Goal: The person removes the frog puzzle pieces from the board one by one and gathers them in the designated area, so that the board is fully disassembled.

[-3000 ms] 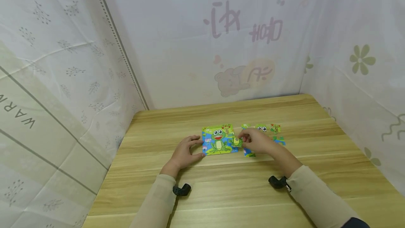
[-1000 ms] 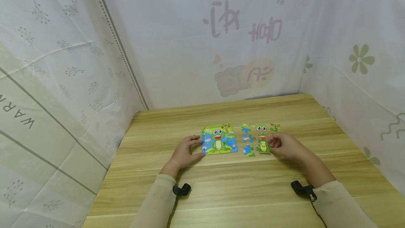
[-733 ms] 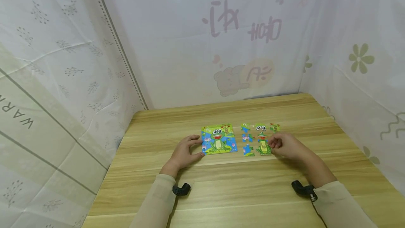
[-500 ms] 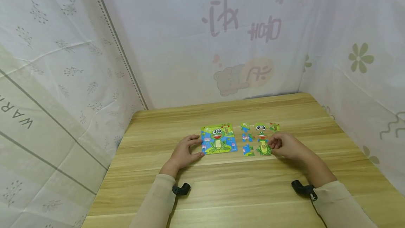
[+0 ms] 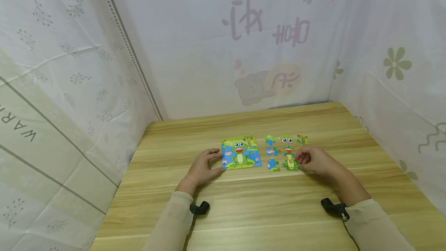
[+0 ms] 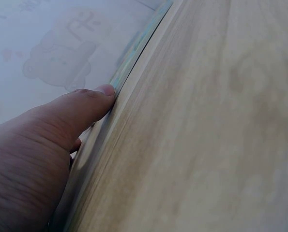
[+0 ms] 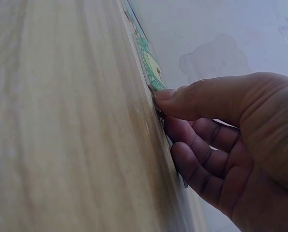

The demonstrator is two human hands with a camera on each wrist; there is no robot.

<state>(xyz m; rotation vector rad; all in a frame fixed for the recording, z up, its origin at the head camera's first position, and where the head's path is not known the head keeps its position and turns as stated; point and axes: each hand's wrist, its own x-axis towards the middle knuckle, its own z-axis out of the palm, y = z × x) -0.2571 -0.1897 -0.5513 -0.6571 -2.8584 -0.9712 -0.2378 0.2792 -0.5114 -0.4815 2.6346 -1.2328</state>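
In the head view, a square frog picture (image 5: 241, 153) lies flat on the wooden table. My left hand (image 5: 203, 170) rests at its left side, thumb at the lower corner and fingers spread along the edge; the left wrist view shows the thumb against that edge. Right of the picture are separated jigsaw pieces in rows. My right hand (image 5: 315, 161) pinches the frog-belly puzzle piece (image 5: 290, 163) by its right edge, low at the table. The right wrist view shows the right thumb (image 7: 169, 94) on the piece's corner with the other fingers curled.
A frog-eyes piece (image 5: 287, 140), a mouth piece (image 5: 288, 149) and a tree piece (image 5: 302, 140) lie behind the held piece. Blue-green pieces, including a corner piece (image 5: 273, 165), line the left column. Printed curtains (image 5: 216, 49) surround the table (image 5: 244, 212).
The right hand has carried the frog-belly piece from the picture's right edge rightward, down to the front row below the mouth piece. The left hand has stayed put.
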